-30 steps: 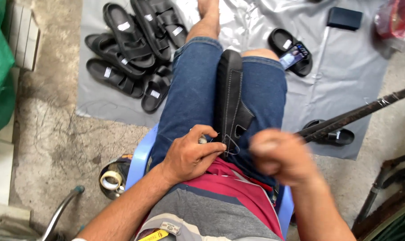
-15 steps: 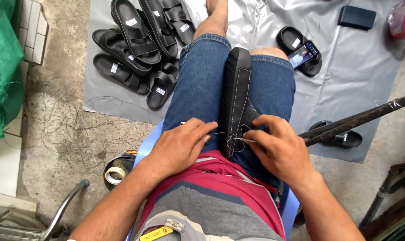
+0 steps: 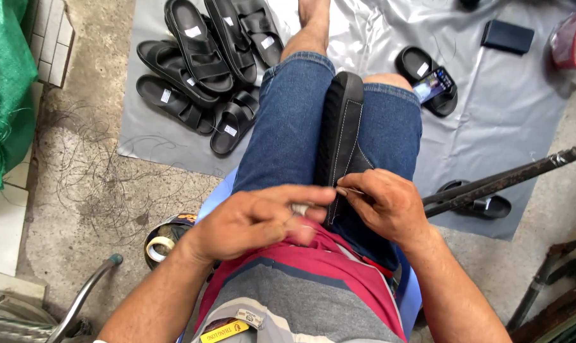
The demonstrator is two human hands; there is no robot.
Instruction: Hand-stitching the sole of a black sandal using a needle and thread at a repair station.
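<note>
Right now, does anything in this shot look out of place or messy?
Two things. A phone with its screen lit lies on a lone black sandal on the grey sheet, an odd perch. Loose dark threads sprawl tangled over the concrete floor left of the sheet. The sandal pile looks untidy but ordinary.

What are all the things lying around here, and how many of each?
Sandal on the lap: one, black with pale stitching, clamped between the knees.
Finished sandals: about seven, black, piled on the sheet at upper left.
Other sandals: two, black, one under a phone, one by the rod.
Plastic sheet: one, grey, on the floor.
Case: one, dark blue, upper right.
Tape roll: one, pale, beside the blue stool.
Net: green, far left.
Hands: left hand and right hand, both at the sandal's heel.
</note>
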